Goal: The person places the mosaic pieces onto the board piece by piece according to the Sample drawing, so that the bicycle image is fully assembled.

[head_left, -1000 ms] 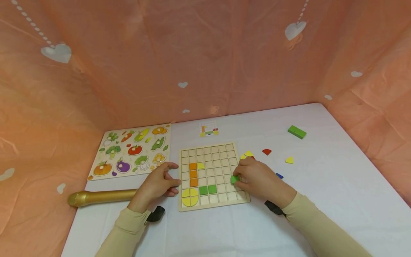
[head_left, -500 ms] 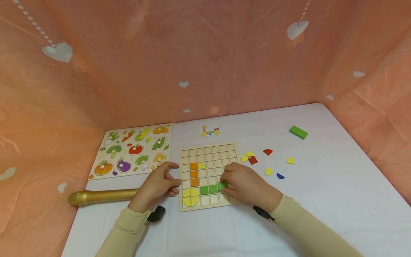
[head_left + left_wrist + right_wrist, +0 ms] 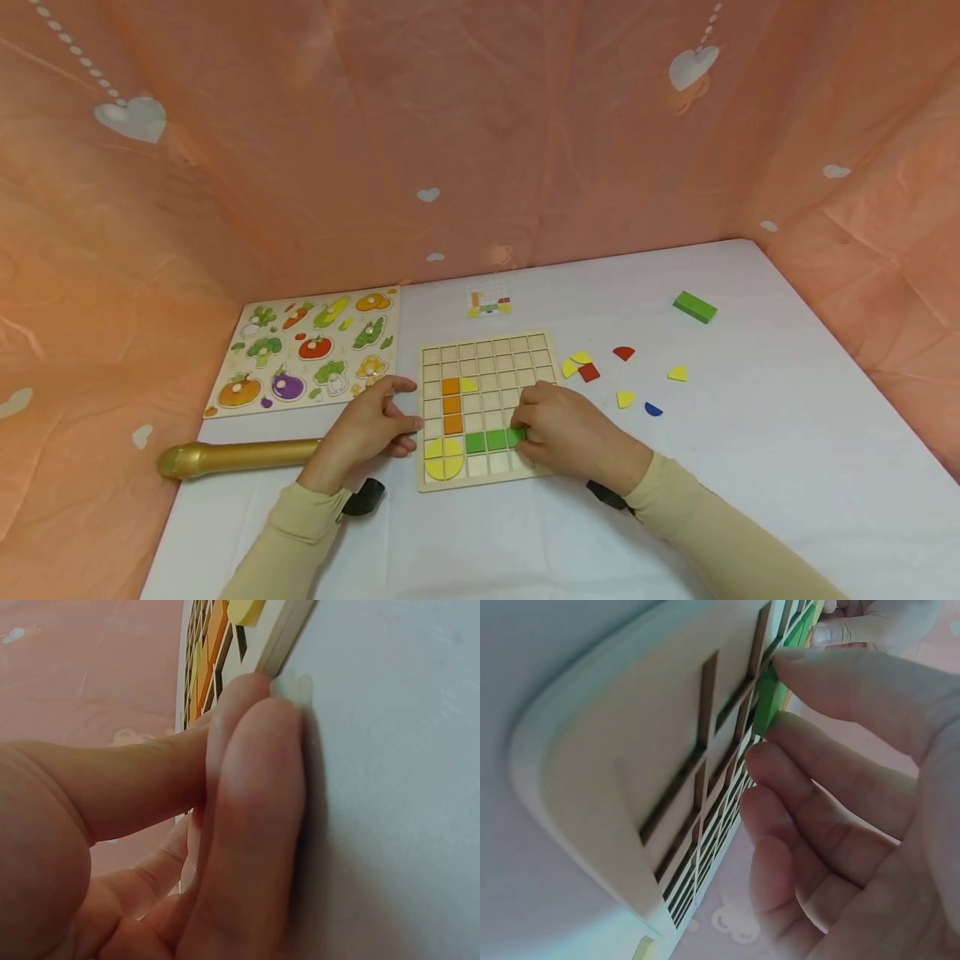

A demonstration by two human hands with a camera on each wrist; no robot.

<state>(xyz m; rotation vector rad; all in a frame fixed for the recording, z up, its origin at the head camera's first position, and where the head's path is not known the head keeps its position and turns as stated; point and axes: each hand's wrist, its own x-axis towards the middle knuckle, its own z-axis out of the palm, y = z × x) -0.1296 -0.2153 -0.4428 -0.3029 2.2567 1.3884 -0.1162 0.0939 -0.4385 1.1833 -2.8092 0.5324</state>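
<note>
Right hand: we see its thumb and fingertips drawn close together, pinching a green square.
Held green square: it lies under those fingertips, in line with two green squares to the hand's left.
Change: we note that it now lies beside this pair, rather than near the board's right side as a second ago.
Meaning: we judge the green row nearly three long; whether the square sits flat in its cell, we cannot tell.
Grid board: its frame lies between our hands, with orange squares and a yellow disc nearer the left hand.
Left hand: it rests at the board's left edge, fingers loosely parted, gripping nothing.
Loose pieces: beyond the right hand we find a red square; to its right, a blue half-disc.
Picture card: it lies beyond both hands, past the board.
</note>
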